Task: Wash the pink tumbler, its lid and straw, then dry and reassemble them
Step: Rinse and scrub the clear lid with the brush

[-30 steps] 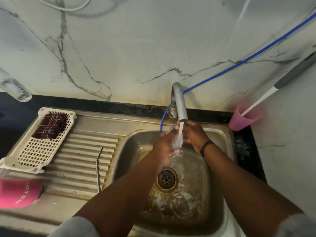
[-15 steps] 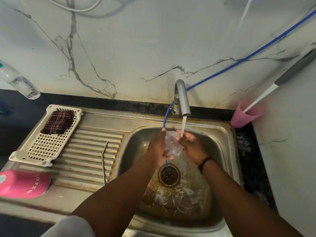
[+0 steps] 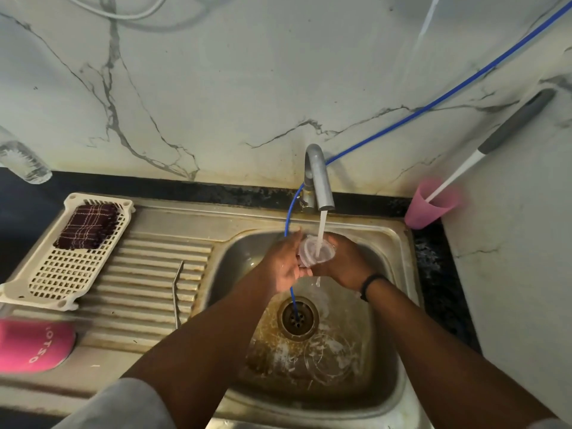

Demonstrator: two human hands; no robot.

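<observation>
Centre of the frame: clear round plastic lid under running water from grey metal tap. Left hand and right hand both closed around its edges. Lower left: pink tumbler lying on steel drainboard.

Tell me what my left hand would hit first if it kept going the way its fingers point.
Probably the blue hose, just past the left hand's fingertips, then the tap base; depth is unclear.

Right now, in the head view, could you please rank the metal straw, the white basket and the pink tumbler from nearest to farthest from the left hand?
1. Straw: on the drainboard ribs, just left of the left hand.
2. Basket: farther left, at the drainboard's back corner.
3. Tumbler: far left, lying on its side at the view's edge.
</observation>
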